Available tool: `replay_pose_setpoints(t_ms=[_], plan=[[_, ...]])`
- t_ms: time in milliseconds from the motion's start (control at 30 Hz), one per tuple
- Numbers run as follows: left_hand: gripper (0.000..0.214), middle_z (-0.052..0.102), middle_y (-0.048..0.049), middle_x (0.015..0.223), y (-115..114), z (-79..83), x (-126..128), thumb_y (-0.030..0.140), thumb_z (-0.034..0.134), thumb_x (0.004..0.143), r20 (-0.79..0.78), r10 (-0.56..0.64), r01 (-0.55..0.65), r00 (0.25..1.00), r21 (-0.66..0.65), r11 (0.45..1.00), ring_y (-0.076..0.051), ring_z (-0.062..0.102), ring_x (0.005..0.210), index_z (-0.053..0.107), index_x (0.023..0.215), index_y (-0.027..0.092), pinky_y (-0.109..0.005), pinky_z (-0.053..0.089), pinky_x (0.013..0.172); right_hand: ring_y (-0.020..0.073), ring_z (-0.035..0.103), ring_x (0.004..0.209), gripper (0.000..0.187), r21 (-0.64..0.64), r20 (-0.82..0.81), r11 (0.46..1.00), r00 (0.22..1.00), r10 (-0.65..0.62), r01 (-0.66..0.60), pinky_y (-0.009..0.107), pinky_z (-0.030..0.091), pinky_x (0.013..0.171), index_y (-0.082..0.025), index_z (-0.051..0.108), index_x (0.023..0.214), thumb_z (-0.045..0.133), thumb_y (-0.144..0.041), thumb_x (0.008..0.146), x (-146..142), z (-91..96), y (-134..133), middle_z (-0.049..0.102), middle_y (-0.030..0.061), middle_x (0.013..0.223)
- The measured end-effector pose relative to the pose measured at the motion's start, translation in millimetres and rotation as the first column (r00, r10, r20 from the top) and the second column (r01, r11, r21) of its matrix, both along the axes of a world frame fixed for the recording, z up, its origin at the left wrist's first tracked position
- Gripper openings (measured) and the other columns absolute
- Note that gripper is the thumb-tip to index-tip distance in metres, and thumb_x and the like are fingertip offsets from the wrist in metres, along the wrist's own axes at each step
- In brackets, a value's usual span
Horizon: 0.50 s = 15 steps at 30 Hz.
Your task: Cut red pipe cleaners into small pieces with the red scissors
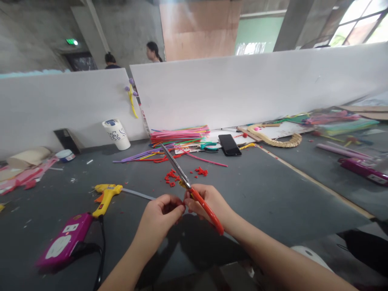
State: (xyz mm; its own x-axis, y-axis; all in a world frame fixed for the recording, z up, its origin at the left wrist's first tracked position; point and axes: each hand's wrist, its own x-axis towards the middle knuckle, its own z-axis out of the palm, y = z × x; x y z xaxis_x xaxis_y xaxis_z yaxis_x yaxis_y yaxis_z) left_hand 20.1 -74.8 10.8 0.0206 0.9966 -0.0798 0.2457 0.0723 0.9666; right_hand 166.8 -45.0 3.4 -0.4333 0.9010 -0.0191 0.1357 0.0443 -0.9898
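Red-handled scissors rest in my right hand, their long metal blades pointing up and away to the left. The thumb and fingertips of that hand also pinch together close to my left hand. My left fingers are closed at the tips, and a trace of red shows between the two hands, too small to name. Just beyond the hands lie small red cut pieces in a loose heap, with a second red cluster to its right. A yellow bit shows beside the blades.
A yellow glue gun and purple power strip lie left. Coloured fuzzy stems, teal-handled pliers and a phone lie farther back. A white paper cup stands near white partition boards. Two people are behind.
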Motion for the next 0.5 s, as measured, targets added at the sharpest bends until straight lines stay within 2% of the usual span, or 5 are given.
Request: replay_pose_setpoints(t_ms=[167, 367, 433, 500], plan=[[0.012, 0.059, 0.0006, 0.052, 0.2, 2.3, -0.7, 0.024, 0.061, 0.063, 0.055, -0.033, 0.035, 0.998, -0.038, 0.999, -0.012, 0.052, 0.051, 0.063, 0.068, 0.013, -0.022, 0.039, 0.052, 0.0045, 0.035, 0.037, 0.001, -0.007, 0.024, 1.000, 0.999, 0.024, -0.024, 0.015, 0.028, 0.036, -0.017, 0.045, 0.065, 0.046, -0.017, 0.064, 1.8, -1.4, 1.2, 0.042, -0.0071, 0.049], [0.010, 0.057, 0.0024, 0.049, -1.2, 0.8, 1.6, 0.022, 0.062, 0.062, 0.117, -0.008, 0.015, 0.993, -0.054, 0.998, -0.011, 0.051, 0.047, 0.061, 0.065, 0.013, -0.021, 0.039, 0.049, 0.0050, 0.036, 0.041, 0.004, 0.083, 0.064, 0.996, 0.998, 0.021, -0.027, 0.016, 0.030, 0.043, -0.017, 0.044, 0.062, 0.046, -0.017, 0.066, 1.7, -0.2, 1.0, 0.041, -0.0072, 0.050], [0.010, 0.057, 0.0023, 0.049, -1.1, -0.1, 0.2, 0.023, 0.062, 0.063, 0.112, -0.004, 0.009, 0.994, -0.038, 0.999, -0.011, 0.051, 0.048, 0.061, 0.066, 0.013, -0.022, 0.039, 0.050, 0.0056, 0.036, 0.043, 0.008, 0.106, 0.079, 0.994, 0.997, 0.006, -0.014, 0.017, 0.030, 0.043, -0.017, 0.044, 0.063, 0.047, -0.021, 0.068, 2.1, 0.2, 1.8, 0.041, -0.0065, 0.051], [0.010, 0.057, 0.0021, 0.051, -0.1, -0.1, -2.5, 0.023, 0.062, 0.064, 0.124, 0.010, -0.010, 0.992, -0.005, 1.000, -0.011, 0.051, 0.050, 0.061, 0.067, 0.013, -0.022, 0.040, 0.052, 0.0066, 0.036, 0.046, 0.015, 0.182, 0.121, 0.983, 0.992, -0.039, 0.016, 0.018, 0.029, 0.045, -0.017, 0.044, 0.062, 0.049, -0.028, 0.071, 3.5, -0.2, 2.5, 0.040, -0.0059, 0.052]])
